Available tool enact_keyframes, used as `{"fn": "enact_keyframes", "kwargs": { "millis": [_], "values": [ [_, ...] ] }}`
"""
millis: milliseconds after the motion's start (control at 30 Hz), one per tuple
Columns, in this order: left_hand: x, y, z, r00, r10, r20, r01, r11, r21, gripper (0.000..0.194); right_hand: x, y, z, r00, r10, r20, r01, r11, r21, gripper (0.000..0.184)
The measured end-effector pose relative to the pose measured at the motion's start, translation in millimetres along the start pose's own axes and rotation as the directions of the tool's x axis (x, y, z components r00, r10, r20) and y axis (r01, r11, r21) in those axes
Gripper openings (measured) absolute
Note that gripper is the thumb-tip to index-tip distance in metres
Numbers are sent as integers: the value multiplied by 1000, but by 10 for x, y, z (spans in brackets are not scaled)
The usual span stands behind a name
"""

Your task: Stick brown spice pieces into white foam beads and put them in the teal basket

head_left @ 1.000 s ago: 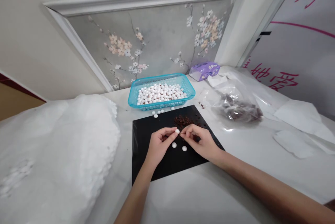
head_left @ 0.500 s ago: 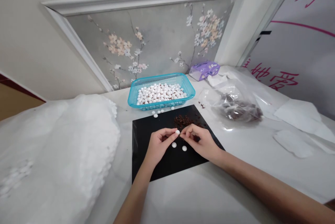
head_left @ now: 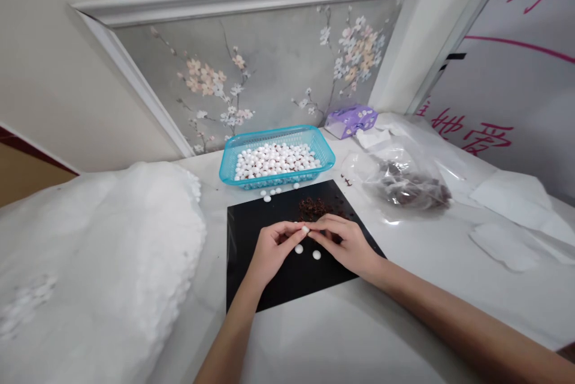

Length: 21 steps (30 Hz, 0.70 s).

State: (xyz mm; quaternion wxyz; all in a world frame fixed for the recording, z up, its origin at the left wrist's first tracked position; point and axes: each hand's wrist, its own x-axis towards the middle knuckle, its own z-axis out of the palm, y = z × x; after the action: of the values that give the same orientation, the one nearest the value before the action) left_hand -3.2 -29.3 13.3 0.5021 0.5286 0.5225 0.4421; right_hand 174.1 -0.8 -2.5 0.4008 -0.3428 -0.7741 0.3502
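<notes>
Thumb and fingers of my left hand (head_left: pixel 277 246) pinch a small white round piece (head_left: pixel 305 229) above a black mat (head_left: pixel 287 294). My right hand (head_left: pixel 344 243) is closed too, its fingertips meeting that piece from the right; anything tiny between them is hidden. Two more white round pieces (head_left: pixel 317 255) lie on the mat just below the hands. Behind my fingers is a loose heap of small reddish-brown bits (head_left: pixel 314 207).
A blue plastic basket (head_left: pixel 332 159) of white pieces stands at the back, several loose ones before it. At right lie a clear bag (head_left: pixel 404 183) of brown bits and white paper (head_left: pixel 503 246). A purple tissue pack (head_left: pixel 353 120) and a large white bag (head_left: pixel 112 252) flank the basket.
My right fingertips have closed the small gap and now touch the white piece. The left hand has turned the piece slightly; the rest stays put.
</notes>
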Motion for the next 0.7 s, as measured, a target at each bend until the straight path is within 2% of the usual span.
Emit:
{"fn": "enact_keyframes", "kwargs": {
  "millis": [367, 467, 700],
  "values": [
    [3, 24, -14, 1000, -23, 16, 23, 1000, 9, 23, 19, -47, -5, 999, -33, 3, 33, 999, -27, 19],
    [5, 40, -16, 998, -43, 35, 44, 999, -21, 23, 0, -60, -4, 999, -36, 19, 37, 998, -53, 21],
    [5, 20, -15, 999, -52, 6, 52, 995, -85, 26, -16, -100, 8, 999, -32, 18, 33, 995, -90, 20]
  ]
}}
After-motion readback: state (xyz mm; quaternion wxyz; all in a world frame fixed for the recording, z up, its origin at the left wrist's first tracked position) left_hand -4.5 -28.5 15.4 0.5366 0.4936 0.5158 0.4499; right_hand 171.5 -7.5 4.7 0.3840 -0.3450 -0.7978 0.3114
